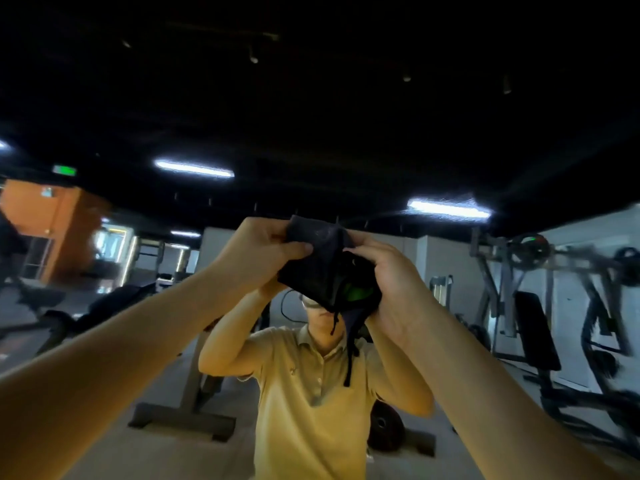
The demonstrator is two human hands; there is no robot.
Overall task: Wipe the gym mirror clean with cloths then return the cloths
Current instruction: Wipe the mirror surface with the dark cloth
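Note:
Both my arms reach up in front of the gym mirror (450, 150), which fills the view and reflects the room and me. My left hand (258, 252) pinches the upper left edge of a dark cloth (317, 268) between thumb and fingers. My right hand (388, 282) grips the cloth's right side, fingers curled over it. The cloth is bunched between the two hands, with a green patch (355, 292) showing in its folds and dark frayed strands hanging below. Whether the cloth touches the glass I cannot tell.
The mirror shows a person in a yellow polo shirt (308, 393), weight machines (540, 289) at the right, a bench frame (187, 410) at lower left, a weight plate (384, 424) on the floor, and ceiling strip lights (194, 169).

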